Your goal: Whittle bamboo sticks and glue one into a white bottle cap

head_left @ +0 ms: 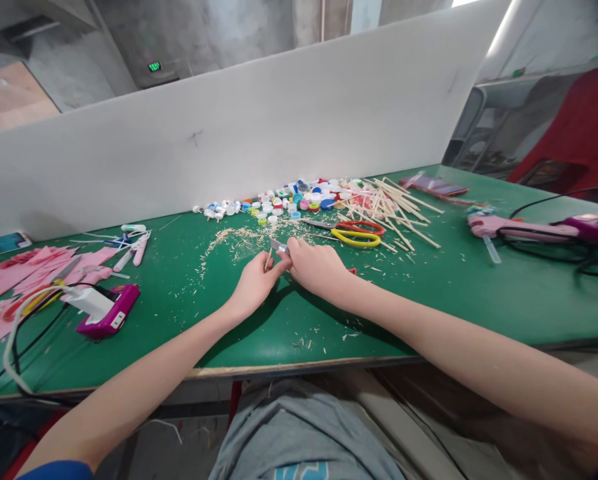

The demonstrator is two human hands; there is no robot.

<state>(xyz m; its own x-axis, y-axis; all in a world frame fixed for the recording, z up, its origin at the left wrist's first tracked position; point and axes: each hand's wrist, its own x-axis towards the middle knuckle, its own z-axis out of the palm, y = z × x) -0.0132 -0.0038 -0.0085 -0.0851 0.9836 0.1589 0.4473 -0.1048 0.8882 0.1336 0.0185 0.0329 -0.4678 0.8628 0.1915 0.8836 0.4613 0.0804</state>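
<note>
Lap: grey cloth (299,433), below the near edge of the green table (219,280).
Power strip: magenta (111,313), with a white plug in it, well left of the scissors.
Left hand (253,285): the person's thumb and fingers pinch a thin wooden stick (269,259), nearer and left of the scissors.
Right hand (316,265): closed on a small metal blade (281,247), just nearer and left of the scissors; the hands are together, the blade between them beside the stick.
Landmark: scissors (357,235) with yellow and red handles, lying on the table.
Shavings (233,239): pale, scattered left of the scissors and around the hands.
Glue gun (526,229): pink, well right of the scissors.
Sticks (396,207): a loose pile, right of and beyond the scissors.
Caps (279,202): many colours, heaped beyond the scissors.
Partition (289,120): white, behind everything on the table.
</note>
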